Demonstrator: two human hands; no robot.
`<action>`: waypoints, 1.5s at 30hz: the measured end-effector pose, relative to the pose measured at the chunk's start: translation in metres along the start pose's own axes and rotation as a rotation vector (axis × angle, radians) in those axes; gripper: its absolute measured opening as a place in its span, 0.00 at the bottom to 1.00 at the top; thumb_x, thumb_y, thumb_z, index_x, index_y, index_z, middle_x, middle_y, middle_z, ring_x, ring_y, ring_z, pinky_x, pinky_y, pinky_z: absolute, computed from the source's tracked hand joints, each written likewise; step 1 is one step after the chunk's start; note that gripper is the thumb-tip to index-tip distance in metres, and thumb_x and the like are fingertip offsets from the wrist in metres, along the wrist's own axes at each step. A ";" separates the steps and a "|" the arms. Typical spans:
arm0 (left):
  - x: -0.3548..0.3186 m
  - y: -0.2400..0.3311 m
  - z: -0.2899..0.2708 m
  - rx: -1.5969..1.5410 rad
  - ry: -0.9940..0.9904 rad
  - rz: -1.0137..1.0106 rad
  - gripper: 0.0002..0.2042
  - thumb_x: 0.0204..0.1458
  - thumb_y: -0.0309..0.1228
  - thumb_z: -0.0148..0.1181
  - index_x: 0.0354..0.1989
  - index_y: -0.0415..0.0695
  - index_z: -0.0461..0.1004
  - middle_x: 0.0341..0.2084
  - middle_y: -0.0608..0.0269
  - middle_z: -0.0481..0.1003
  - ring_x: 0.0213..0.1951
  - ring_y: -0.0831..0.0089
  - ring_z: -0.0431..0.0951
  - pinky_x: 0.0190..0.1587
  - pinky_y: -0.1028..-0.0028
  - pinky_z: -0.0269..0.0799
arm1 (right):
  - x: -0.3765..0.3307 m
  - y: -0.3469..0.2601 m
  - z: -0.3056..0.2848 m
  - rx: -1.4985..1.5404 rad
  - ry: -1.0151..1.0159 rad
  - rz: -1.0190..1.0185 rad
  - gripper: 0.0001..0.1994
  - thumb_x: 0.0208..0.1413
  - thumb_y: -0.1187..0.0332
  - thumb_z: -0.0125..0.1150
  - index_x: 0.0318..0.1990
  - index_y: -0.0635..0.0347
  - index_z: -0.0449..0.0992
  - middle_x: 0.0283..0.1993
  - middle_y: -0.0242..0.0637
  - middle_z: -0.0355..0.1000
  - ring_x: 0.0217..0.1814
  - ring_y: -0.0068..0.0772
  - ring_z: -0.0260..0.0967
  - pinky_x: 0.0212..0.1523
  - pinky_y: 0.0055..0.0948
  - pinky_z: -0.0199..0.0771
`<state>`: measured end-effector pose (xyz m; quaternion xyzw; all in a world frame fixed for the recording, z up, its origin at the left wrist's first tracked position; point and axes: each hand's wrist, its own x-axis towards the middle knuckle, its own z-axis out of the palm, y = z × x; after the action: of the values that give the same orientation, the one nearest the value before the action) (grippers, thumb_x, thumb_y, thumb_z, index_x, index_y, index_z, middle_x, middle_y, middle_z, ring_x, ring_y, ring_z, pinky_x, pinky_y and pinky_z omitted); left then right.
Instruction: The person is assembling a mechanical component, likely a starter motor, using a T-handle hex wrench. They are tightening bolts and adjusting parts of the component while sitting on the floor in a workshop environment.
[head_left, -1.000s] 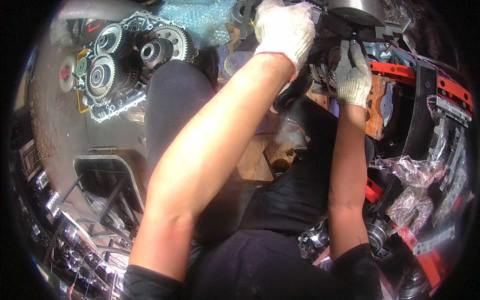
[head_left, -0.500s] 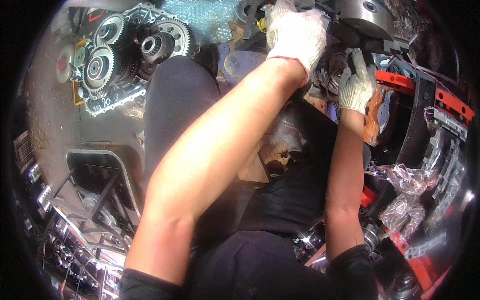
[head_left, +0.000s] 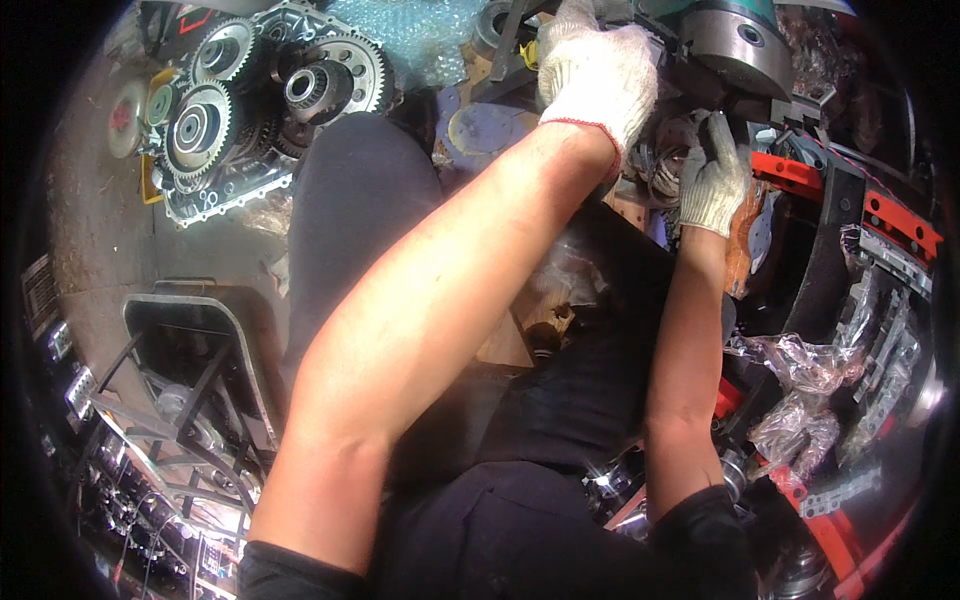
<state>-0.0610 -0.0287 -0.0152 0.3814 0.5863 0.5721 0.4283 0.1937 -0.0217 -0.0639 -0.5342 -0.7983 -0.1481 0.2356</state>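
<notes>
Positioning apparently being done: metal cylinder (head_left: 735,58) seen just beyond right hand (head_left: 714,180), whose fingers are extended. Left hand (head_left: 598,80) set apart; grip hidden, cannot be told. Finger clearance seems called for.

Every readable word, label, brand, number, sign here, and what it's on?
No text can be read.
Dark rectangular panel with pale marks, far left: too small and blurred.
Round pale disc with a red mark, left of the silver metal gear assembly: too blurred to tell if it's lettering.
</notes>
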 end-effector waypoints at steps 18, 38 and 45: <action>0.003 0.016 -0.002 -0.347 0.008 -0.167 0.16 0.60 0.24 0.61 0.55 0.34 0.75 0.42 0.55 0.81 0.42 0.72 0.80 0.47 0.74 0.76 | -0.006 -0.005 0.007 0.242 0.048 0.205 0.20 0.47 0.81 0.66 0.48 0.52 0.87 0.47 0.52 0.81 0.51 0.55 0.79 0.55 0.43 0.80; -0.003 0.024 -0.011 -0.543 -0.158 -0.387 0.15 0.63 0.26 0.56 0.57 0.38 0.73 0.39 0.58 0.81 0.36 0.73 0.81 0.35 0.74 0.81 | 0.004 -0.016 0.016 1.091 0.102 0.717 0.10 0.63 0.82 0.59 0.50 0.77 0.76 0.50 0.47 0.77 0.54 0.39 0.76 0.65 0.34 0.75; 0.000 0.028 -0.013 -0.426 -0.136 -0.363 0.14 0.64 0.25 0.57 0.57 0.38 0.73 0.40 0.59 0.81 0.35 0.74 0.81 0.33 0.74 0.81 | 0.005 -0.028 0.017 1.203 0.184 0.809 0.10 0.66 0.79 0.58 0.50 0.79 0.75 0.52 0.49 0.75 0.58 0.39 0.73 0.69 0.33 0.72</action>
<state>-0.0741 -0.0318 0.0123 0.2090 0.4817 0.5695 0.6324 0.1623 -0.0201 -0.0747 -0.5508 -0.4586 0.3704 0.5909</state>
